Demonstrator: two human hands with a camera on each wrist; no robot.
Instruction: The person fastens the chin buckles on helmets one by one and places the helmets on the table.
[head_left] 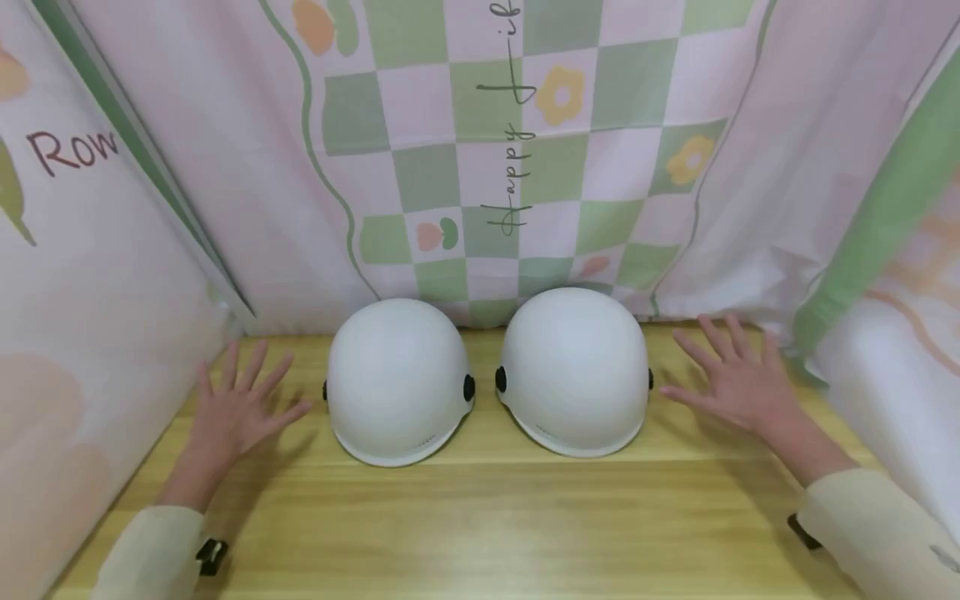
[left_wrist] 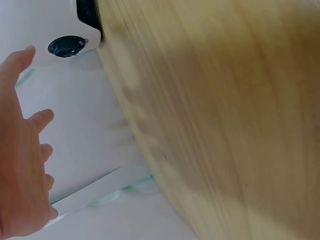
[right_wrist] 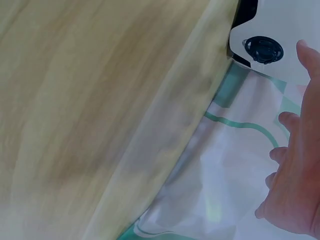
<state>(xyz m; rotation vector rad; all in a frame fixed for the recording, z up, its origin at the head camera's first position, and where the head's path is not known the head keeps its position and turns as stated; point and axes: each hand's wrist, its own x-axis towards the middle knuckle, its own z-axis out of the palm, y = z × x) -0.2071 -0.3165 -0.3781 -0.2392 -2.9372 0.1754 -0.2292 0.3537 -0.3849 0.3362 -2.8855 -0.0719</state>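
Note:
Two white helmets stand side by side on the wooden table, a small gap between them. The left helmet (head_left: 397, 379) has a black round fitting on each side, and so does the right helmet (head_left: 576, 371). Fingers spread, my left hand (head_left: 234, 415) hovers to the left of the left helmet without touching it. On the opposite side, my right hand (head_left: 738, 385) is spread beside the right helmet, also apart from it. Both hands hold nothing. In the wrist views each thumb is nearest to a helmet's black fitting (left_wrist: 67, 46).
A wooden table (head_left: 480, 525) spans the front. Behind the helmets hangs a checkered curtain (head_left: 487, 167) with flowers and lettering. Printed white fabric (head_left: 97, 317) walls the left side, and more fabric with a green band (head_left: 885, 208) borders the right.

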